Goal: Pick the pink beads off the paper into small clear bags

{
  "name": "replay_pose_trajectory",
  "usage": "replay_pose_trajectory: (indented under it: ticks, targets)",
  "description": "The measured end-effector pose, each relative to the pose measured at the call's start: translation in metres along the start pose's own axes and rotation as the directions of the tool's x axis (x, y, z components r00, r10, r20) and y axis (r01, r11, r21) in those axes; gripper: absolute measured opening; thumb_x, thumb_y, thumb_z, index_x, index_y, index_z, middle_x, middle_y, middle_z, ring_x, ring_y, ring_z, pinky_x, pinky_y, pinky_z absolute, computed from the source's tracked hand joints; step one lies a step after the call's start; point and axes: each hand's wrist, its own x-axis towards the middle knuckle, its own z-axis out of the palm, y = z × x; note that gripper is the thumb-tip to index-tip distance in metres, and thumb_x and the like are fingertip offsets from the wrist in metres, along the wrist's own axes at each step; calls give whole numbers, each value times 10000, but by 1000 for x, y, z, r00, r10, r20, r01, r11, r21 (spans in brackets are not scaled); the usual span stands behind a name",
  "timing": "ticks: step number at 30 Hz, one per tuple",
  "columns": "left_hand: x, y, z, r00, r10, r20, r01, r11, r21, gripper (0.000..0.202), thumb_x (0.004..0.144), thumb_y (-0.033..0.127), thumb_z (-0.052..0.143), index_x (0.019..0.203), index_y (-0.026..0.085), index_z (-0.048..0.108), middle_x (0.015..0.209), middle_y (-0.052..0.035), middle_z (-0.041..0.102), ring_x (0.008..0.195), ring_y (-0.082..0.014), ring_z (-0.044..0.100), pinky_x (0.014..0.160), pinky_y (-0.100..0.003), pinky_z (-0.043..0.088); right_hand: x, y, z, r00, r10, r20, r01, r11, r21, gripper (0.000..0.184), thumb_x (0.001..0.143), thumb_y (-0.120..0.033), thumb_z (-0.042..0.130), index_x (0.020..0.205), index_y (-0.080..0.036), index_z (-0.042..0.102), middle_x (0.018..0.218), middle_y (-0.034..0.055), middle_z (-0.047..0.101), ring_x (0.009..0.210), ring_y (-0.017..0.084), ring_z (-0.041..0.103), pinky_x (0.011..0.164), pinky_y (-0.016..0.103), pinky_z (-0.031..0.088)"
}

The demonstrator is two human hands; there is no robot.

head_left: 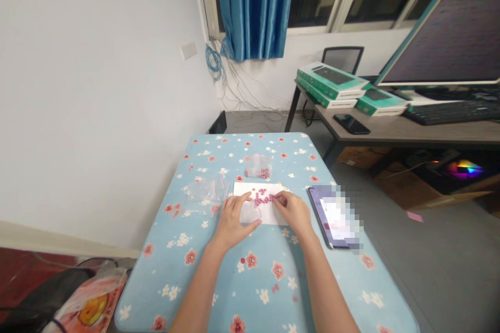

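Several pink beads (263,199) lie in a loose cluster on a white sheet of paper (250,216) on the flowered table. A thin pink strand (260,212) curves on the paper below them. Resting at the paper's left edge, my left hand (235,218) has thumb and fingers apart with nothing between them. My right hand (292,209) is at the right end of the beads, its thumb and index finger pinched together; what they hold, if anything, is too small to make out. Behind the paper sits a clear bag (258,165) with more beads at its bottom.
A clear plastic bag (205,188) lies left of the paper. To the right is a tablet (332,218), partly blurred out. Beyond the table stands a desk (429,135) with green keyboard boxes (332,82), a phone (351,124) and a monitor (445,36). A white wall borders the left.
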Motion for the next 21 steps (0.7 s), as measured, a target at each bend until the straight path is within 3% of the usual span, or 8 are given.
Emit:
replay_pose_trajectory:
  ticks: [2, 5, 10, 14, 21]
  targets:
    - [0, 0, 0, 1000, -3, -1, 3, 1000, -4, 694, 705, 278, 706, 1304, 287, 355, 1145, -25, 585, 1076, -241, 480, 971, -416, 347, 2, 2, 1, 1000, -7, 1, 7, 998, 70, 199, 798, -361, 541, 819, -214, 673, 595, -5, 595, 584, 152, 539, 517, 237, 265]
    - [-1, -1, 1, 1000, -7, -5, 7, 1000, -10, 690, 708, 277, 700, 1306, 289, 355, 1146, -28, 582, 1079, -245, 478, 969, -421, 352, 3, 2, 3, 998, -50, 35, 37, 950, 309, 239, 784, -403, 576, 819, -189, 676, 560, -14, 551, 533, 132, 489, 513, 236, 286]
    - [-1, -1, 0, 1000, -4, -8, 4, 1000, -13, 691, 713, 286, 694, 1311, 283, 348, 1156, -30, 577, 1079, -239, 482, 969, -417, 354, 1, -6, 4, 972, -186, 146, 39, 735, 677, 283, 753, -431, 631, 813, -156, 658, 590, -17, 535, 509, 101, 405, 500, 230, 298]
    - [-1, -2, 0, 1000, 7, -12, -7, 1000, -9, 690, 712, 304, 692, 1311, 276, 352, 1154, -37, 584, 1079, -242, 489, 971, -423, 353, -2, -11, 4, 946, -244, 215, 5, 672, 741, 277, 745, -423, 650, 802, -152, 652, 672, 6, 587, 539, 98, 422, 511, 228, 312]
    - [-1, -3, 1, 1000, 9, -19, -9, 1000, -5, 665, 701, 295, 702, 1283, 262, 382, 1148, -45, 587, 1071, -247, 492, 957, -424, 367, -4, -14, 3, 931, -265, 252, -1, 688, 726, 301, 734, -447, 656, 781, -150, 664, 659, 4, 583, 536, 91, 416, 492, 220, 316]
